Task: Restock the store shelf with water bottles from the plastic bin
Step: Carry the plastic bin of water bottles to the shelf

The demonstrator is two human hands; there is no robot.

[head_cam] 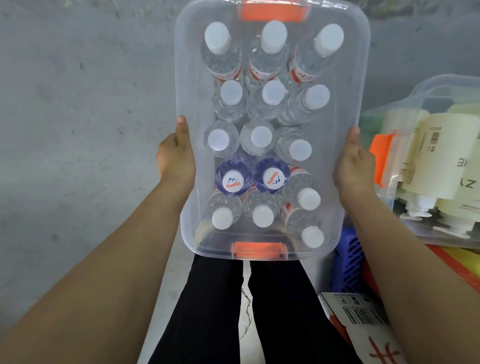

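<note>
Concrete floor (70,117) all round, no shelf in view. Bin (347,84) is held off the floor, level, probably so the standing bottles (260,138) don't topple. Second bin (461,79) of cream bottles sits to the right. Both arms reach forward. Left hand (176,156) and right hand (353,165) clamp the long sides mid-length for balance, thumbs over the rim, fingers hidden beneath. Bottles fill the bin in rows.

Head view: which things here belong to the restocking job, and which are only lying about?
Belong to the job: plastic bin; water bottles standing in it; left hand and right hand, gripping its sides.
Lying about: second clear bin holding cream packs; blue crate; barcoded carton.
</note>
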